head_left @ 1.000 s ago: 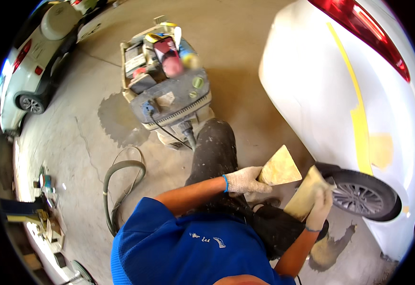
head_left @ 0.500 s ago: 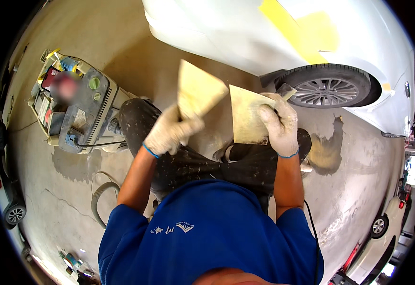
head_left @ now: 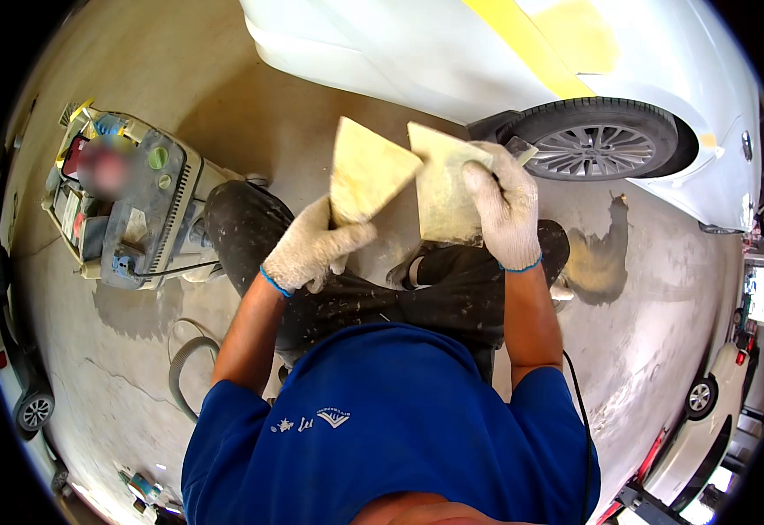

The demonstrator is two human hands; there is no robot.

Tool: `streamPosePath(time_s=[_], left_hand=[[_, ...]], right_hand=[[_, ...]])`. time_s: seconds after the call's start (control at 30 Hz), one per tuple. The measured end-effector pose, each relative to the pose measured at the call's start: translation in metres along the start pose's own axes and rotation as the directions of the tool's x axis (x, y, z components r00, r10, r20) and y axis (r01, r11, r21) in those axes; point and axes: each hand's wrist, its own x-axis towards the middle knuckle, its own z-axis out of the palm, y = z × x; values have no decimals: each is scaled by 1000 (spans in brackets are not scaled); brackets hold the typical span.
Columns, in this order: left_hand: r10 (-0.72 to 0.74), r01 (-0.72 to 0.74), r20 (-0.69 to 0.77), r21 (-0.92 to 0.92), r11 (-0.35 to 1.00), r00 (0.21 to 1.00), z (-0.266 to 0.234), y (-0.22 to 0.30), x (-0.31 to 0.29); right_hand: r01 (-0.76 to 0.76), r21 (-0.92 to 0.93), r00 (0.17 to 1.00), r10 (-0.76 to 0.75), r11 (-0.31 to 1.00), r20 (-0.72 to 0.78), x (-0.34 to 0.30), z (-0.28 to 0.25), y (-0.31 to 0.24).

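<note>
My left hand (head_left: 313, 245), in a white knit glove with a blue cuff, is closed on a pale yellow putty spreader (head_left: 367, 171) that widens away from my fingers. Gloved the same way, my right hand (head_left: 506, 206) grips a squarish pale yellow putty plate (head_left: 445, 192), smeared with residue along its lower edge. The spreader's right corner meets the plate's left edge in the picture; whether they touch I cannot tell. Behind my right fingers juts a small flat tool with a dark translucent end (head_left: 522, 150), partly hidden.
A white car body (head_left: 382, 52) with yellow patches and a wheel (head_left: 605, 149) stands ahead to the right. At left is a grey wheeled machine (head_left: 150, 210) with a cluttered tray and a hose (head_left: 188, 376). Dark stains (head_left: 605, 254) mark the floor.
My right hand has raised the plate and brought it left, tilting it against the spreader's corner in view. My left hand has shifted little. The whole view has moved slightly.
</note>
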Motion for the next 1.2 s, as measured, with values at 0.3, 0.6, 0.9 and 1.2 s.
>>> streamPosePath(time_s=[0.3, 0.6, 0.9, 1.2], left_hand=[[22, -25, 14, 352, 936, 1000, 9, -22, 13], [83, -84, -26, -42, 996, 996, 19, -3, 3], [166, -144, -103, 189, 971, 981, 26, -17, 3], [18, -44, 96, 283, 958, 995, 19, -24, 2]], right_hand=[[69, 53, 973, -56, 996, -225, -2, -1, 4], [98, -61, 995, -97, 993, 9, -2, -6, 10], [189, -103, 979, -180, 977, 92, -7, -4, 15], [137, -12, 988, -138, 990, -62, -11, -16, 12]])
